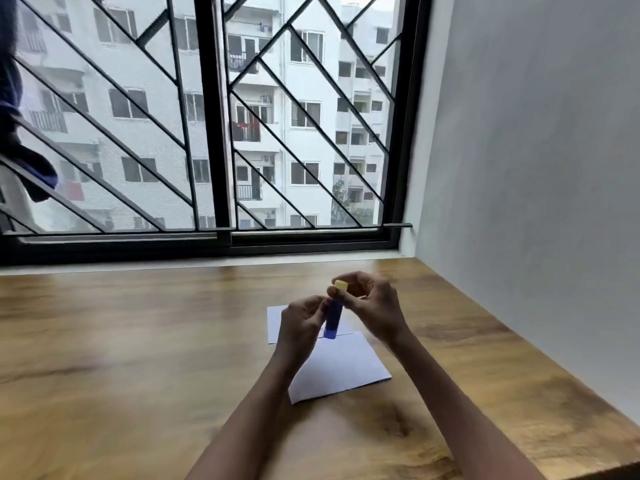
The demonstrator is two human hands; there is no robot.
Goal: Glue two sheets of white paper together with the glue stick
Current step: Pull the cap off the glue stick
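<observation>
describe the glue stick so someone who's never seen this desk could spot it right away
Start at the wooden desk below the barred window; two white sheets lie near its middle. Above them, the left hand and right hand hold the glue stick upright. It is the only coloured item: blue body, yellow cap.

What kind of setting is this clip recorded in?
Probably a room in an upper-floor flat: a wooden desk stands against a barred window facing apartment blocks, with a bare grey wall beside it. Only two paper sheets lie there; both hands hold a glue stick.
</observation>
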